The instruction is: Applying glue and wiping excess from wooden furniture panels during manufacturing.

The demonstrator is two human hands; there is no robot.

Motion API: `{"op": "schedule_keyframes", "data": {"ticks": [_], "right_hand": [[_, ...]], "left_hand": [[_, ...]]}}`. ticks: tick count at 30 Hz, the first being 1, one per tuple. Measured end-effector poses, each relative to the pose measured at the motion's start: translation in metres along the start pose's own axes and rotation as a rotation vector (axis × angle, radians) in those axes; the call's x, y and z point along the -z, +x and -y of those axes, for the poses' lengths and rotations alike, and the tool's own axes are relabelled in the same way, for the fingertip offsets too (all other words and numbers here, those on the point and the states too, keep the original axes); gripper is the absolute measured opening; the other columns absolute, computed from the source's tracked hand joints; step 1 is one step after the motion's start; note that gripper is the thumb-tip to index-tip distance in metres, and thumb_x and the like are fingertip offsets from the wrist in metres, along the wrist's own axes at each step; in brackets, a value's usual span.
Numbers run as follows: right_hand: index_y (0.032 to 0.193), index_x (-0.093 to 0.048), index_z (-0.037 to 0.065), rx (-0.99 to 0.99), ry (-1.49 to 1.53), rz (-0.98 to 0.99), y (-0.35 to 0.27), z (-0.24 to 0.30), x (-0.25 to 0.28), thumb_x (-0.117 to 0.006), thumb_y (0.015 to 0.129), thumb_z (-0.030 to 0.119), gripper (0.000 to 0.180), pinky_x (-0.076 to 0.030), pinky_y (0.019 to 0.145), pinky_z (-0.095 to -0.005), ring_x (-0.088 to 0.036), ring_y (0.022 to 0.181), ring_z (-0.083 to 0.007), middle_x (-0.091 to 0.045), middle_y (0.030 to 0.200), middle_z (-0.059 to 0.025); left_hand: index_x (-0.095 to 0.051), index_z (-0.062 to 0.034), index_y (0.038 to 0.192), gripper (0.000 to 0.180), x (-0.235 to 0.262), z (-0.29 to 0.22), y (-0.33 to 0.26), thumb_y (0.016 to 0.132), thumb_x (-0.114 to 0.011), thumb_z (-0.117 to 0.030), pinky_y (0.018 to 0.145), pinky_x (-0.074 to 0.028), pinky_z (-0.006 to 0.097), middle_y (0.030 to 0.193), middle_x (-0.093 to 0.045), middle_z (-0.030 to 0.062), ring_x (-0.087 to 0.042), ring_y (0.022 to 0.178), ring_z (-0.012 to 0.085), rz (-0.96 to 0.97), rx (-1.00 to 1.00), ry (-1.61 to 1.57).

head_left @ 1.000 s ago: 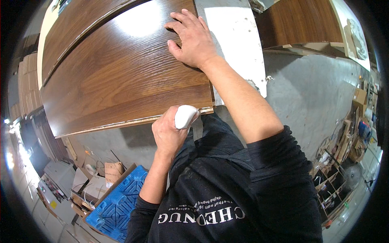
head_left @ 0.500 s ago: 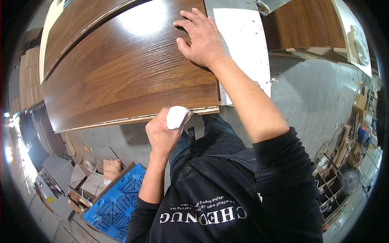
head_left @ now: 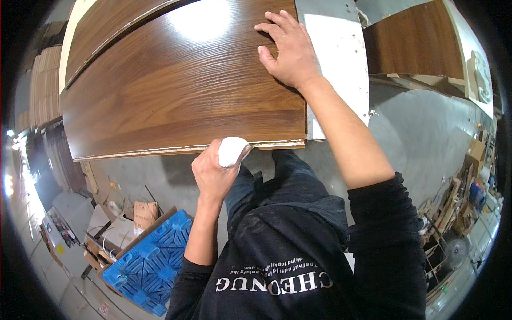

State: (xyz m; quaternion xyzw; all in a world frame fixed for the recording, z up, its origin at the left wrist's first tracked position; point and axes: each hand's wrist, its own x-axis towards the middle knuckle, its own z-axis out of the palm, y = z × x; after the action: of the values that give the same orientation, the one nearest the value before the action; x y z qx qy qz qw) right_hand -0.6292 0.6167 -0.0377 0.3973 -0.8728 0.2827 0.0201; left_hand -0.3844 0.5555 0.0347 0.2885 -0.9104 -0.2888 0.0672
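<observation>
A brown wood-grain board (head_left: 160, 101) lies flat in front of me, with pale lines along its near edge. My left hand (head_left: 209, 173) is closed around a white bottle (head_left: 231, 151), held against that near edge. Only the bottle's rounded end shows clearly; its tip is hidden by my fingers and the edge. To the right of the bottle, a white line (head_left: 277, 143) runs along the board's edge. My right hand (head_left: 292, 53) rests on the board's upper surface near its right end, fingers spread, holding nothing.
Beyond a dark gap lies another brown board (head_left: 114, 29). A white panel (head_left: 338, 69) shows at the right end. Further right stands another brown panel (head_left: 416, 42). A blue plastic pallet (head_left: 149, 261) sits at the lower left. Stacked boards (head_left: 45, 88) are at the far left.
Against the board, my left hand and the bottle have slid left along the near edge, leaving a longer white line at their right. My right hand stays spread on the board.
</observation>
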Motion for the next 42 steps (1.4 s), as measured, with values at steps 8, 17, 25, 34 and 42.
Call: {"op": "schedule_keyframes", "data": {"ticks": [8,17,25,34,42], "right_hand": [[0.122,-0.056,0.023,0.028,0.008,-0.027,0.0,-0.004,-0.001,-0.056,0.085,0.031,0.038,-0.02,0.114,-0.0459,-0.028,0.138,-0.0231,-0.043,0.14,-0.0023],[0.123,-0.054,0.024,0.037,0.009,-0.023,0.0,-0.005,-0.002,-0.055,0.086,0.03,0.038,-0.021,0.114,-0.0457,-0.028,0.138,-0.0237,-0.042,0.141,-0.0021],[0.123,-0.054,0.024,0.036,0.0,-0.009,0.001,-0.004,0.0,-0.054,0.086,0.029,0.038,-0.022,0.114,-0.0462,-0.028,0.138,-0.0238,-0.041,0.141,-0.0024],[0.122,-0.055,0.022,0.053,0.02,-0.021,0.0,-0.004,0.002,-0.055,0.085,0.027,0.037,-0.023,0.113,-0.0471,-0.03,0.137,-0.0257,-0.043,0.14,-0.0034],[0.122,-0.056,0.02,0.061,0.004,-0.01,0.001,-0.004,0.004,-0.055,0.085,0.027,0.037,-0.023,0.113,-0.0465,-0.031,0.136,-0.0271,-0.042,0.14,-0.0047]], "left_hand": [[-0.065,-0.0023,0.083,0.029,0.007,0.011,-0.001,0.075,-0.078,-0.027,0.061,-0.051,0.033,0.075,-0.068,0.0127,-0.068,0.069,0.0265,-0.02,0.022,0.03],[-0.066,-0.002,0.084,0.031,0.014,0.022,-0.002,0.074,-0.079,-0.028,0.062,-0.052,0.033,0.074,-0.068,0.0132,-0.068,0.069,0.0259,-0.037,0.065,0.047],[-0.063,-0.0062,0.077,0.033,0.018,0.033,-0.001,0.073,-0.079,-0.036,0.056,-0.05,0.035,0.069,-0.065,0.0112,-0.065,0.063,0.0293,-0.11,0.037,0.029],[-0.064,-0.0063,0.077,0.034,0.029,0.046,-0.001,0.073,-0.078,-0.037,0.056,-0.05,0.035,0.07,-0.065,0.0111,-0.065,0.064,0.0297,-0.113,0.053,0.103],[-0.064,-0.0056,0.075,0.035,0.037,0.052,-0.001,0.074,-0.077,-0.038,0.056,-0.05,0.036,0.07,-0.066,0.0117,-0.065,0.064,0.0305,-0.14,0.078,0.093]]}}
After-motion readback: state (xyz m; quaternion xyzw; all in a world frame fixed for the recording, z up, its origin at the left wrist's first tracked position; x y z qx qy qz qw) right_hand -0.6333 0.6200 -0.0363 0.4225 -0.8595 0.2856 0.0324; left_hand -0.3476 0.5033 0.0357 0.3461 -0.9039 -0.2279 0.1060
